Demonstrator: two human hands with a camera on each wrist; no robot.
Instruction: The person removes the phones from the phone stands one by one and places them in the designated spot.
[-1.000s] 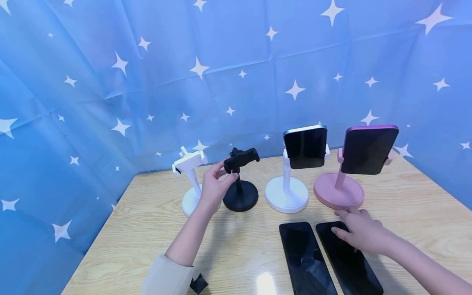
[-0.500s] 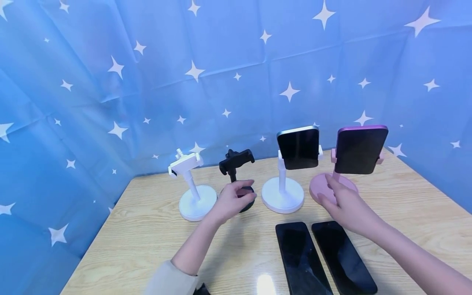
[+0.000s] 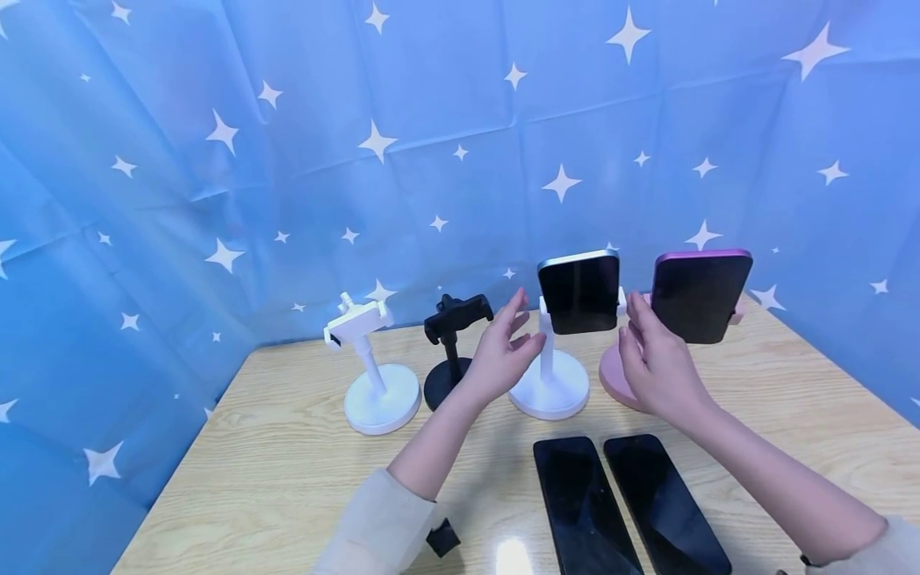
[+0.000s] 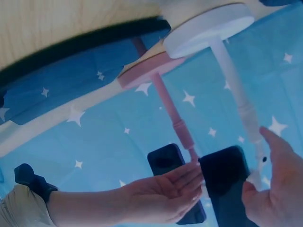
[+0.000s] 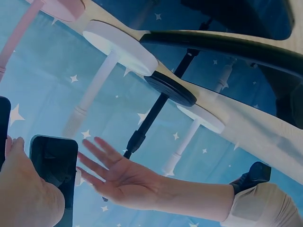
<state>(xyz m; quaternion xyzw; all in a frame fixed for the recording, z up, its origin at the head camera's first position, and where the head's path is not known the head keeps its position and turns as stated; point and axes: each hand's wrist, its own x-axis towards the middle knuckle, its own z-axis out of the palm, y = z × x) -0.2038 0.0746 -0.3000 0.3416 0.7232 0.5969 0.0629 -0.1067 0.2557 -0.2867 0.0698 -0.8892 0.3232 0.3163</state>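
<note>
Centre-right, the wide left hand or wide right hand could bump the blue-edged black rectangular phone loose.

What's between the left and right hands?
The blue-edged phone on its white stand shows between them in the head view and both wrist views.

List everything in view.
White round-based phone stands: 2, white, first and third from left
Black phone stand: 1, black, second
Pink phone stand: 1, pink, rightmost
Blue-edged phone: 1, black screen, third stand
Purple-edged phone: 1, black screen, pink stand
Flat rectangular phones: 2, black, front
Wooden table: 1, pale, underneath
Starry cloth: 1, blue, behind
Wrist devices: 2, black, wrists
Sleeves: 2, beige, forearms
Left hand: 1, bare, by third stand
Right hand: 1, bare, by pink stand
</note>
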